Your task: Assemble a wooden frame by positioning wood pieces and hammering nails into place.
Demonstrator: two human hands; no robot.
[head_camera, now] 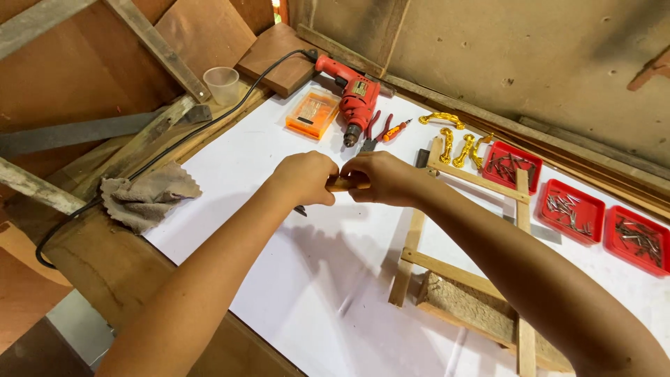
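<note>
left hand point(305, 179) and right hand point(380, 178) both clamped on small wooden piece point(347, 184) | just before the red drill point(352, 94) | I'd keep both grips level, steady.

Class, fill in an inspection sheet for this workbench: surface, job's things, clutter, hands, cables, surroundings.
Surface: white sheet over a wooden bench.
Job's things: small wooden piece held between both hands, above the sheet.
Clutter: wooden frame, red drill, orange case, pliers, gold handles, three red trays of nails, grey rag, plastic cup.
Hands: left hand and right hand both closed on the piece.
Cables: black drill cord runs off the bench's left edge.
Surroundings: plywood boards and timber battens.
</note>
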